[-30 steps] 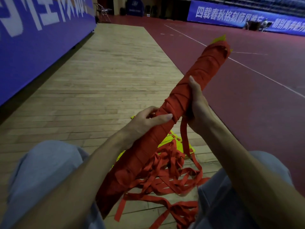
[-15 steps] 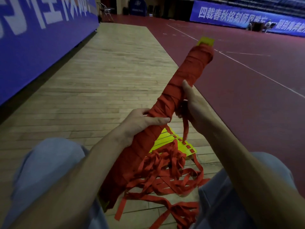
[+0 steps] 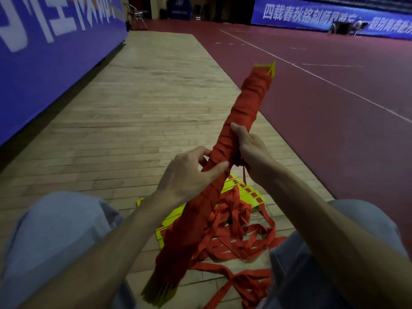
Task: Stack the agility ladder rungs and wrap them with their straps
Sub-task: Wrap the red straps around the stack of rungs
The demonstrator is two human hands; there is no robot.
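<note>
Rung bundle, yellow slats wound in red strap, is held off the floor between the person's knees, its long axis slanting from 7 o'clock up to 1 o'clock. Left hand and right hand both grip its middle. Loose straps and unwrapped rungs lie beneath on the wooden floor.

Hands: two, left hand and right hand
Wrapped rung bundle: one
Loose yellow rungs: several, exact count unclear
Red strap tangle: one
Blue banners: two, near banner at 9 o'clock, far banner at 1 o'clock
Folding chair: one, at 12 o'clock
</note>
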